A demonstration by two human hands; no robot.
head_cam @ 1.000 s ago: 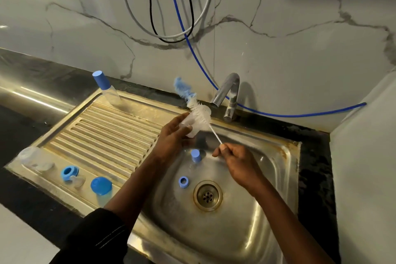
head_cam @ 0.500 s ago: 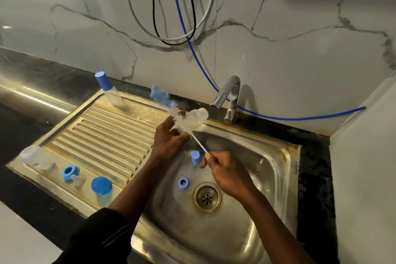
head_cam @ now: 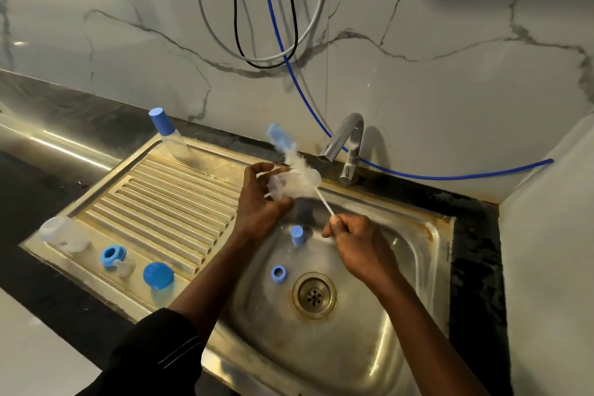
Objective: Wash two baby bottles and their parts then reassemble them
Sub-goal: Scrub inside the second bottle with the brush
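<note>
Brushing a baby bottle (head_cam: 283, 188) over the sink (head_cam: 418, 267)
Nearest, the right hand (head_cam: 360, 247) pinched the bottle brush (head_cam: 291, 156) by its wire handle between fingers and thumb. Beyond, the left hand (head_cam: 260, 199) curled its fingers round the tilted bottle above the sink's far edge. Steadying the bottle and twisting in short strokes seemed best.

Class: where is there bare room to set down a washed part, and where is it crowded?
Bare: the ribbed drainboard between the capped bottle behind and the loose parts in front; the basin right of the drain. Crowded: the drainboard's front edge, and the basin's left side around the blue ring.
</note>
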